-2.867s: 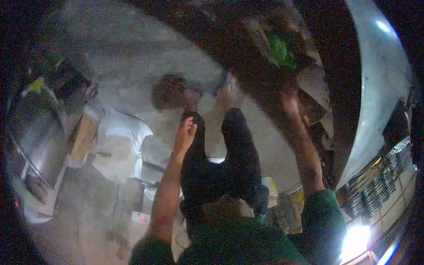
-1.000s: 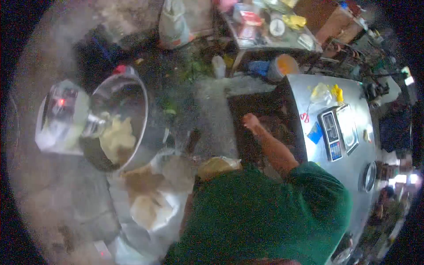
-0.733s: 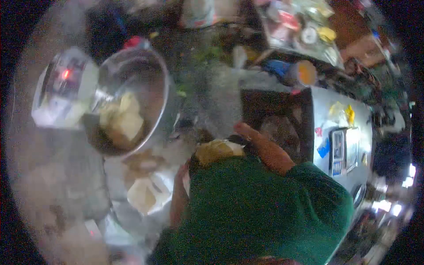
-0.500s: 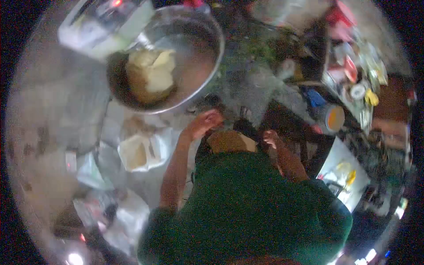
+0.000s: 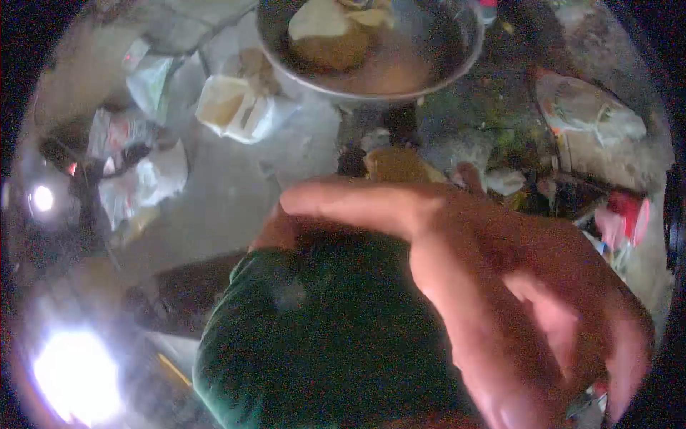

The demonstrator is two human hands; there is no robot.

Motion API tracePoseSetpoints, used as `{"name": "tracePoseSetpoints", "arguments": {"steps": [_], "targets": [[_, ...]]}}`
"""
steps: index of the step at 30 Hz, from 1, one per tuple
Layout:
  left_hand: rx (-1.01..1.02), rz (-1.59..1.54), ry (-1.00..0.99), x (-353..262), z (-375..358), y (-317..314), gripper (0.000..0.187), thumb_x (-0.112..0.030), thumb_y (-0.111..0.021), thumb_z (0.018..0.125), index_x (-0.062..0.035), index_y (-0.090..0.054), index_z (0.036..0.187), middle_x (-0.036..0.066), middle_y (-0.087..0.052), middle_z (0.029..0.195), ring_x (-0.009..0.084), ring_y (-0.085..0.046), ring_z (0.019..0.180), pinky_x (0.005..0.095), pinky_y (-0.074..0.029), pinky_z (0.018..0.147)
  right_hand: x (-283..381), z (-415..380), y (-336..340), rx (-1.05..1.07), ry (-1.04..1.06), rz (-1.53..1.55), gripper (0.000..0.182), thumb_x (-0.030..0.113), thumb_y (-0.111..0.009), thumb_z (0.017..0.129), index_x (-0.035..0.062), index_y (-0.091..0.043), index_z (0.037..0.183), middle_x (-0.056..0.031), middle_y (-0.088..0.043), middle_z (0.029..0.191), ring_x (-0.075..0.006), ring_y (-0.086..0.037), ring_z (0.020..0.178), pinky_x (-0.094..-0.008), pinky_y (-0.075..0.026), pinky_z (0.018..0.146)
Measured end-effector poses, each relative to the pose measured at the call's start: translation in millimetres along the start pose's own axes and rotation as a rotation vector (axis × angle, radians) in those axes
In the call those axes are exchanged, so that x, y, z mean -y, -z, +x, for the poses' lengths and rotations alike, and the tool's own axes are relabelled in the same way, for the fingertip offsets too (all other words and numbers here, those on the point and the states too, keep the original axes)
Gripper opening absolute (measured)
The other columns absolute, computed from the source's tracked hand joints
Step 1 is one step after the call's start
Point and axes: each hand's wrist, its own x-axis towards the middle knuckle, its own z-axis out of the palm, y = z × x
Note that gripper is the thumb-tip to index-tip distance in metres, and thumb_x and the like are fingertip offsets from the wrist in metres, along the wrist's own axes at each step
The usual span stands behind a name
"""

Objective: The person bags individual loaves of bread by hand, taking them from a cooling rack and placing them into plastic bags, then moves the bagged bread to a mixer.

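Observation:
My right hand [image 5: 493, 264] is raised close to the camera and fills much of the right and middle of the view, slightly blurred. Its fingers are spread: one points left, others point down. Nothing shows in its grip. My left forearm [image 5: 275, 232] appears at the left of the green shirt [image 5: 343, 336]; the left hand itself is hidden behind the raised hand. Beyond lies a wide metal basin [image 5: 379, 96] holding a pale lump of what looks like dough [image 5: 321, 25]. A tan surface [image 5: 400, 166] shows just above the raised hand.
A white tub [image 5: 232, 107] with pale contents stands on the floor at the left. Crumpled plastic bags [image 5: 146, 179] lie nearer. A pale bag [image 5: 589, 107] and a red container [image 5: 629, 214] are at the right. A bright light [image 5: 77, 375] glares lower left.
My right hand has come up from near my lap to close before the camera. The view has swung, so the basin now sits farther up and right. My left hand has become hidden.

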Motion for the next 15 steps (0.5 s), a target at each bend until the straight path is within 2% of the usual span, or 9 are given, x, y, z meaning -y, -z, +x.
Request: {"name": "tracePoseSetpoints", "arguments": {"steps": [5,7,15], "targets": [[0.044,-0.033,-0.111,30,33,0,0.03,-0.028,-0.06,0.097,-0.0008,-0.063,0.109,0.003,-0.059,0.08,0.0115,-0.057,0.068,0.0277,-0.049,0.063,37,36,0,0.086,-0.001,-0.067,0.018,0.024,-0.051,0.099,0.0113,-0.065,0.097,-0.0047,-0.061,0.085,-0.0254,-0.064,0.085,-0.0397,-0.052,0.073],[0.058,-0.038,-0.125,44,68,14,0.031,-0.028,-0.06,0.097,-0.0008,-0.063,0.11,0.003,-0.059,0.082,0.0111,-0.057,0.069,0.0275,-0.049,0.063,53,64,19,0.115,-0.006,-0.097,0.018,0.023,-0.051,0.099,0.0112,-0.065,0.098,-0.0048,-0.061,0.085,-0.0253,-0.064,0.084,-0.0396,-0.052,0.072],[0.122,0.003,-0.195,46,49,4,0.034,-0.031,-0.061,0.097,-0.0008,-0.063,0.114,0.004,-0.062,0.087,0.0097,-0.058,0.072,0.0266,-0.049,0.063,69,87,-4,0.143,0.002,-0.137,0.017,0.021,-0.052,0.099,0.0107,-0.065,0.098,-0.0052,-0.062,0.086,-0.0246,-0.063,0.082,-0.0391,-0.051,0.07]]}}
